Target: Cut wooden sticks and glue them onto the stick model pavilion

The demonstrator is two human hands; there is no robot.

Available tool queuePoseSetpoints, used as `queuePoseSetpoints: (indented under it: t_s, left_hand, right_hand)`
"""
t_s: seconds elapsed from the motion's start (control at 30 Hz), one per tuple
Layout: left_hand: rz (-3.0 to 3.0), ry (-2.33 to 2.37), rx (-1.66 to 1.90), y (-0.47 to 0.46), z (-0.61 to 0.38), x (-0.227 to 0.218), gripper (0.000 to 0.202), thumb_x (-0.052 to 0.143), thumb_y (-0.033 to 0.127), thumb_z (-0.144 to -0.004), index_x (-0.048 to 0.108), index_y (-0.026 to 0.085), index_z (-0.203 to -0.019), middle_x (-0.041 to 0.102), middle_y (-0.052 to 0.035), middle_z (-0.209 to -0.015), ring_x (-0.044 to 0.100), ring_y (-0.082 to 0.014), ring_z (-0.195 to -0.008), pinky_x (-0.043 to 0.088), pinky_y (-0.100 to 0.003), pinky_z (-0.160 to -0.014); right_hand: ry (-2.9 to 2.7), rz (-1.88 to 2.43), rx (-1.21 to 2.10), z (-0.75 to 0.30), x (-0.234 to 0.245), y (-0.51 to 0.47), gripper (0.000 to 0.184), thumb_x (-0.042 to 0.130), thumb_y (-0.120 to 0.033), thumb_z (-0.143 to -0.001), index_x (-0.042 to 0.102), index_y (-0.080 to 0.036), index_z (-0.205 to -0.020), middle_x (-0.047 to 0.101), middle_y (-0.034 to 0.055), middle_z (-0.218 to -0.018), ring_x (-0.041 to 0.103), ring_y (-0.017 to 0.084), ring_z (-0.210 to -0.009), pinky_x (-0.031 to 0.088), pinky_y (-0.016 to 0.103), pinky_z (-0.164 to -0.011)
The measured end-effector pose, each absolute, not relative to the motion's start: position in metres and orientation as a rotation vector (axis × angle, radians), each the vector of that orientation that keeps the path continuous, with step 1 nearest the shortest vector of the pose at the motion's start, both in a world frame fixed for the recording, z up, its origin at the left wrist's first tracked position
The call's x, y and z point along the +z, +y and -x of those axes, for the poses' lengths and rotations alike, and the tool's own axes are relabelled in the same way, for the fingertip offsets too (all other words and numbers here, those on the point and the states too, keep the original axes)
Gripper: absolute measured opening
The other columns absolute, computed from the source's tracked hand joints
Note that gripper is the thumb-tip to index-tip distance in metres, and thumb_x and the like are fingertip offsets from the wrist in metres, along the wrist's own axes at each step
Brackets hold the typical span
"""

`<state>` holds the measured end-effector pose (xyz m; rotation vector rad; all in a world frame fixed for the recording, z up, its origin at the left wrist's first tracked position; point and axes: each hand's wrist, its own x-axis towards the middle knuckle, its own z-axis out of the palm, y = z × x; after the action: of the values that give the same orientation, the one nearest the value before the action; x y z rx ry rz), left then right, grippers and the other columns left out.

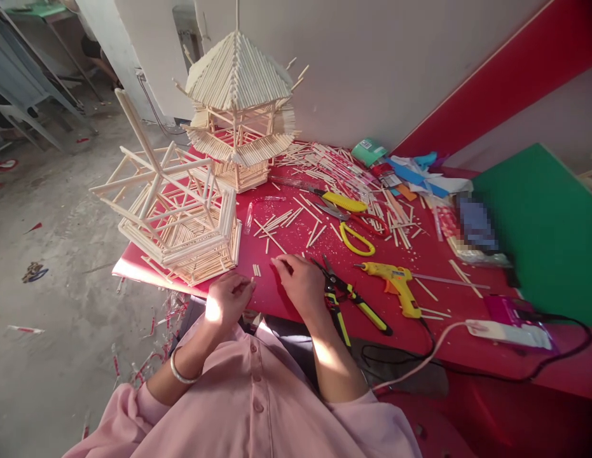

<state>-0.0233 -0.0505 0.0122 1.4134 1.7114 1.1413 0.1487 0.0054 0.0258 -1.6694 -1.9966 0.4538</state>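
My left hand (229, 296) is closed in a pinch near the table's front edge, with the pale end of a short stick piece (252, 280) at its fingertips. Several short cut stick pieces (256, 270) lie just beyond it. To the right, my right hand (300, 281) rests over the red table with its fingers curled together; whatever they hold is hidden. Beside that wrist lie pliers-like cutters (346, 294) with black and yellow handles. An open hexagonal stick frame (181, 222) stands left of my hands.
Behind the frame stands a roofed stick pagoda (238, 108). Loose sticks (319, 165), yellow-handled scissors (348, 229), a utility knife (343, 201) and a yellow glue gun (393, 283) lie rightward. A power strip (508, 334) with cables and a green board (543, 229) are further right.
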Motion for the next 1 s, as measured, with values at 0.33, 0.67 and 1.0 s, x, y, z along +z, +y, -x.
queuePoseSetpoints:
  t_s: [0.33,0.67,1.0]
  left_hand:
    - [-1.761,2.005,0.802,-0.02,-0.006,0.018,0.028,0.055,0.035,-0.091,0.071,0.019,-0.074,0.069,-0.0077,-0.067,0.058,-0.018,-0.06,0.031,-0.025,-0.056]
    - [-1.974,2.146,0.346,0.023,-0.033,0.031,0.025,0.04,0.013,-0.095,0.065,0.011,-0.1,0.064,-0.0148,-0.1,0.065,-0.0192,-0.071,0.04,-0.027,-0.056]
    - [-2.063,2.153,0.192,0.022,-0.026,0.044,0.023,0.041,0.009,-0.092,0.062,0.009,-0.102,0.066,-0.0159,-0.094,0.066,-0.024,-0.077,0.045,-0.029,-0.058]
  right_hand:
    - [-2.05,1.802,0.247,-0.146,0.032,0.008,0.023,0.052,-0.036,-0.096,0.07,-0.022,-0.091,0.073,0.0049,-0.084,0.062,0.019,-0.074,0.031,0.029,-0.061]
    - [-2.049,1.847,0.319,-0.155,0.027,-0.007,0.026,0.051,-0.035,-0.095,0.073,-0.021,-0.091,0.074,0.0074,-0.085,0.064,0.02,-0.07,0.031,0.03,-0.058]
    - [-2.078,1.776,0.256,-0.16,0.037,-0.013,0.026,0.05,-0.032,-0.096,0.07,-0.02,-0.107,0.072,0.009,-0.095,0.064,0.022,-0.083,0.04,0.031,-0.067]
